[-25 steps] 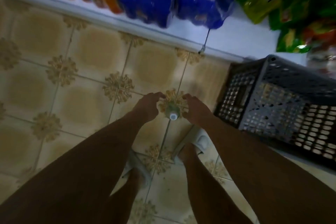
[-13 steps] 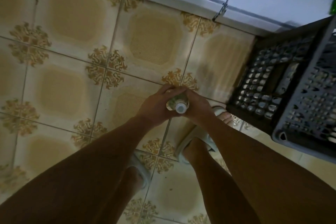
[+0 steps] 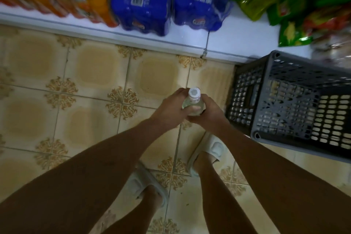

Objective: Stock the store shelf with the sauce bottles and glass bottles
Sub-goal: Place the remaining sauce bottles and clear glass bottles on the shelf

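**Holding one glass bottle upright, shelf lying beyond**

Gripping from both sides, the left hand (image 3: 169, 109) and right hand (image 3: 208, 114) curl round a clear glass bottle (image 3: 192, 105), its white cap (image 3: 194, 92) pointing up toward the camera, so its long axis runs roughly vertical. Both hands sit equally close. Just right stands the dark plastic crate (image 3: 266, 74). Farther off, beyond the tiled floor (image 3: 95, 91), runs the white shelf (image 3: 224, 47); the bottle must likely travel away and forward to reach it.

Bottle (image 3: 193, 105) lower body hidden by hands; crate (image 3: 296, 100) cut off right.
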